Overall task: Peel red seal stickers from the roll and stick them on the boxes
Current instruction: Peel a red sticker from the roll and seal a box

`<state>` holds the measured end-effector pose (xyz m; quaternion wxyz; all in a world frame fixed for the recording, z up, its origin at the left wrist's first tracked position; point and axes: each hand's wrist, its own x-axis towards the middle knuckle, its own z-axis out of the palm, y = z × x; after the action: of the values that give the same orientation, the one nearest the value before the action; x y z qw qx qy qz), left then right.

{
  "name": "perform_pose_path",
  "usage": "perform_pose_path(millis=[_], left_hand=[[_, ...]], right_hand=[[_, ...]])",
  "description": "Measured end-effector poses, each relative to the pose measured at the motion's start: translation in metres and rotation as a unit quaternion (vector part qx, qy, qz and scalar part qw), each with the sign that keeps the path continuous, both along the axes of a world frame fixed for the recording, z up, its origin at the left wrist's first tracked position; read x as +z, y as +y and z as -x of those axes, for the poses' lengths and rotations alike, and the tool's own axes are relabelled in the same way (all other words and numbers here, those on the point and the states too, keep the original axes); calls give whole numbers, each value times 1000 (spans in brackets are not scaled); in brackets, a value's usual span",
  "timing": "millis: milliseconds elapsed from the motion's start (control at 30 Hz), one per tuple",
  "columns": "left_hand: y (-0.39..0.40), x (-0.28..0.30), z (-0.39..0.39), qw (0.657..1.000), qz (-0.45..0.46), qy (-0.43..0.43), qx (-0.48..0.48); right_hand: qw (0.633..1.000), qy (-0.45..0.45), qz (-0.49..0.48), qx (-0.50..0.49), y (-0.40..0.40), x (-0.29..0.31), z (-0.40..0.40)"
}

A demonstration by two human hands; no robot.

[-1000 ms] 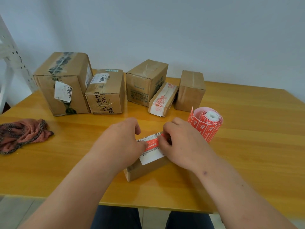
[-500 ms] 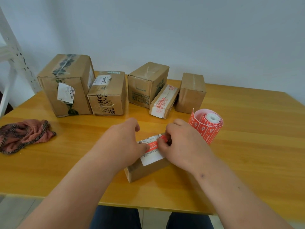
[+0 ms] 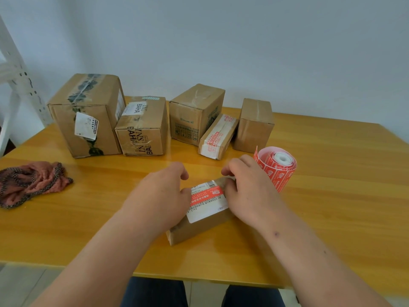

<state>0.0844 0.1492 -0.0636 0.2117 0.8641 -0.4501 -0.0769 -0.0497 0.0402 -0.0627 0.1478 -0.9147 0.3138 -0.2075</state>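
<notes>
Both hands (image 3: 159, 196) (image 3: 250, 193) pressing flat, gripping nothing; red seal sticker (image 3: 207, 196) now more exposed on small box (image 3: 199, 227) near desk's front edge, sealing apparently done.

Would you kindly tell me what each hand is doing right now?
Left hand: pressing the red seal sticker on the small brown cardboard box.
Right hand: likewise.

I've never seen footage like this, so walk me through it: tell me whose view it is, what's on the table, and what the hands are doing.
There is no machine. A camera worn on a person's head looks down at their bare hands. The left hand and right hand press on a small box, where a red seal sticker lies across its white label. Neither hand lifts anything. On the wooden table stand five more boxes, the largest box at far left, a sticker roll beside the right hand, and a pink cloth.
</notes>
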Motion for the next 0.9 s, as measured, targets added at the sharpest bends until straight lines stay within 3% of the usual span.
perform_pose_path(millis=[133, 333, 567, 900], left_hand=[[-3, -3, 4, 1000, 4, -22, 8], [-4, -5, -7, 999, 30, 13, 13], [0, -4, 0, 998, 40, 38, -10], [7, -10, -7, 989, 89, 112, -20]], right_hand=[[999, 5, -20, -40, 0, -1, -8], [996, 40, -52, -68, -9, 2, -9], [992, 81, -86, -36, 3, 3, -1], [992, 42, -122, -13, -2, 3, 6]])
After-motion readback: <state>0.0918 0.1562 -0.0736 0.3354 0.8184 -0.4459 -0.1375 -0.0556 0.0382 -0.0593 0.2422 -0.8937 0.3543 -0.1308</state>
